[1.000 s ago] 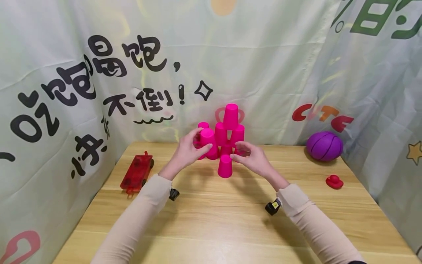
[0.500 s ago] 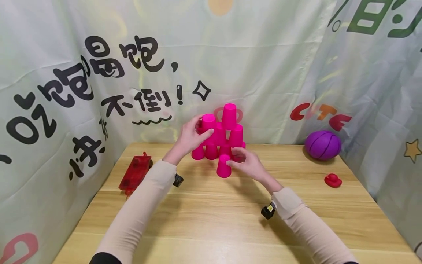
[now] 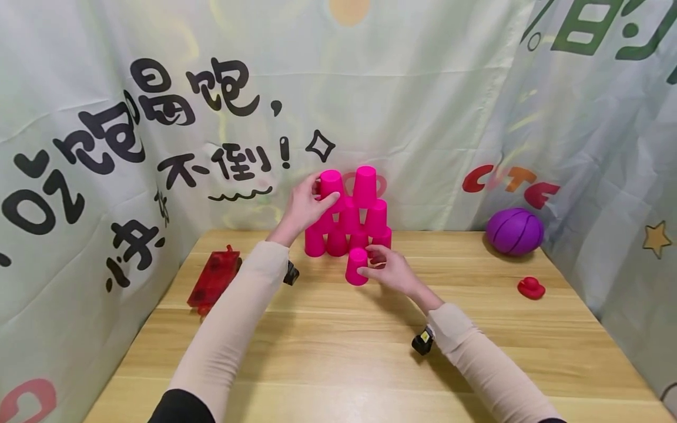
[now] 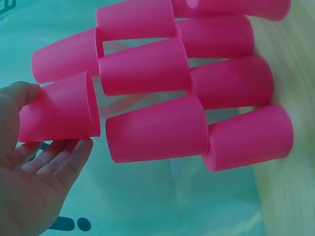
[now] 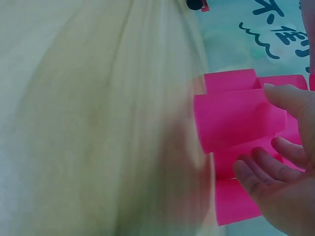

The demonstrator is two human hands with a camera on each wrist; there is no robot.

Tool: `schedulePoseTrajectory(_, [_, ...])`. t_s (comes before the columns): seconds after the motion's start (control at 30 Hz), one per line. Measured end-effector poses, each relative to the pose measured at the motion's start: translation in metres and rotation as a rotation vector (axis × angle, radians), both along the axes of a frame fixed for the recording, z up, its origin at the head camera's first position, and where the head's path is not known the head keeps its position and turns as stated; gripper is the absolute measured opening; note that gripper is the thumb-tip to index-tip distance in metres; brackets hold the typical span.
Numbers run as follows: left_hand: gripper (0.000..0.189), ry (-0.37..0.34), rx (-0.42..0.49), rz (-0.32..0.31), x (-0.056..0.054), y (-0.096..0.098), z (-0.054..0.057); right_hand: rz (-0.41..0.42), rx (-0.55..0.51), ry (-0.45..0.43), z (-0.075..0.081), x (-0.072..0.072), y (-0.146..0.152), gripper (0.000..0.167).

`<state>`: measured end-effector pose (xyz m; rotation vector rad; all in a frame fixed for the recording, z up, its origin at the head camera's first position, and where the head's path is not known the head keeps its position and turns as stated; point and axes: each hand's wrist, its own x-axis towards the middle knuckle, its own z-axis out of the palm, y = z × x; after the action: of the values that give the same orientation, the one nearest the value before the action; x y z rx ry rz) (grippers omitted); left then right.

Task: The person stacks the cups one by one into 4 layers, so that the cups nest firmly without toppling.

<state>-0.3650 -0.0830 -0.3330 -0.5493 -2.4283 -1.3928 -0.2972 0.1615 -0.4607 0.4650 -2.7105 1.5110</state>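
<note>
Upside-down pink plastic cups stand stacked in a tiered pyramid at the back of the table, one top cup (image 3: 365, 189) on its third level. My left hand (image 3: 305, 207) pinches another pink cup (image 4: 59, 110) between thumb and fingers, mouth down. Its rim is close over the second-level cups (image 4: 152, 130), left of the top cup. In front of the pyramid a single cup (image 3: 355, 271) stands upside down on the table. My right hand (image 3: 394, 270) is around this cup's right side, thumb (image 5: 285, 96) and loosely bent fingers on either side of it, not closed round it.
A translucent red toy cart (image 3: 214, 277) lies on the left of the table (image 3: 338, 352), partly behind the left sleeve. A purple ball (image 3: 515, 231) and a small red hat-shaped item (image 3: 531, 288) are at the right. A printed curtain (image 3: 423, 117) hangs close behind the pyramid.
My left hand has lifted its cup from low in front of the pyramid's left side up to the third level. My right hand has moved left and slightly down to the single front cup.
</note>
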Motion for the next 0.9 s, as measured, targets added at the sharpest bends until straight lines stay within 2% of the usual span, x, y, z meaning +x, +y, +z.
schedulePoseTrajectory(0.3, [0.056,-0.024,-0.038,0.058,-0.009,0.005,0.006,0.022,0.027,-0.011,-0.011,0.002,-0.005,0.068])
schedulePoseTrajectory(0.47, [0.057,-0.058,-0.039,0.066,-0.014,0.007,0.007,0.038,0.049,0.019,-0.015,0.001,-0.009,0.068])
schedulePoseTrajectory(0.7, [0.058,-0.093,-0.034,0.077,-0.02,0.009,0.005,0.047,0.052,-0.001,-0.018,0.001,-0.014,0.064])
schedulePoseTrajectory(0.9, [0.06,-0.095,-0.046,0.078,-0.023,0.01,0.004,0.041,0.071,0.007,-0.018,0.002,-0.014,0.061])
